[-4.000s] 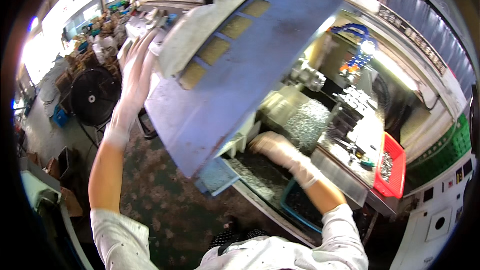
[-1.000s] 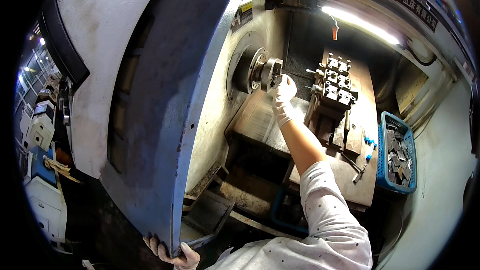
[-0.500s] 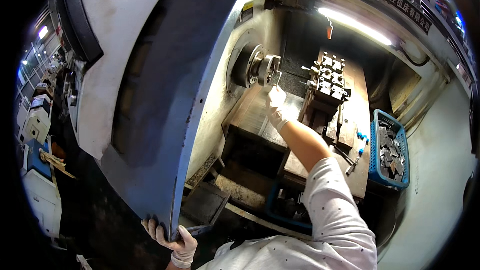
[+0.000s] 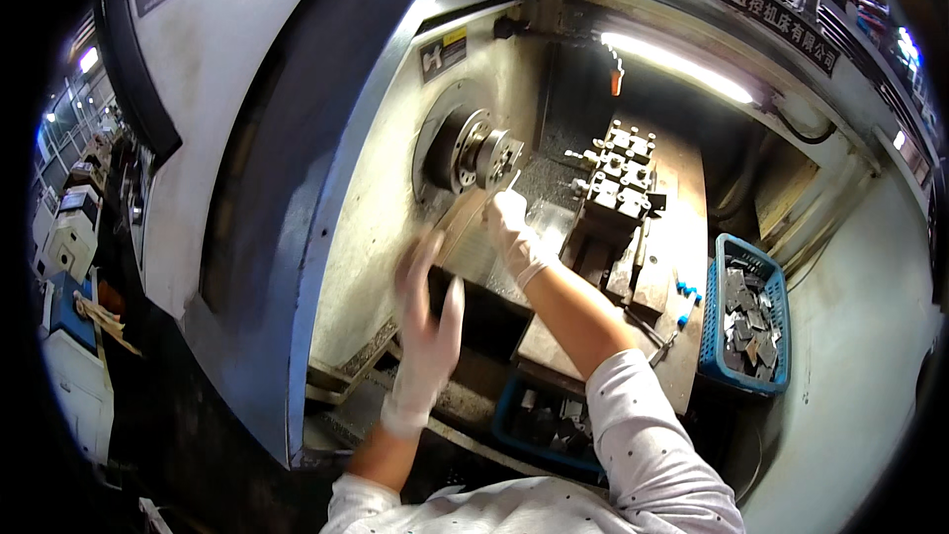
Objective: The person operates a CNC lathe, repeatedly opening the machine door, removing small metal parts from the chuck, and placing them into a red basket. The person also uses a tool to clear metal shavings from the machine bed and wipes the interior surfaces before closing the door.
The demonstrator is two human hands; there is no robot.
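Observation:
My right hand (image 4: 508, 229), in a pale thin glove, grips a slim metal wrench (image 4: 514, 180) at the front of the round chuck (image 4: 494, 158) on the spindle. My left hand (image 4: 427, 331), also gloved and blurred, is raised below the chuck with its fingers apart and nothing in them. To the right of the chuck, a tool post (image 4: 621, 178) with several metal holders stands on the slide. Loose tools with blue parts (image 4: 687, 302) lie beside it, right of my right arm.
The blue sliding door (image 4: 326, 198) stands left of the opening. A blue basket (image 4: 708, 356) of metal plates sits at the right, and another dark blue crate (image 4: 509, 415) is low under my arms. A lamp (image 4: 677, 67) crosses the back. Other machines (image 4: 74, 247) line the far left.
My left hand has let go of the door's edge and moved up and right into the machine. My right hand stays at the chuck with the wrench, while the view has shifted slightly.

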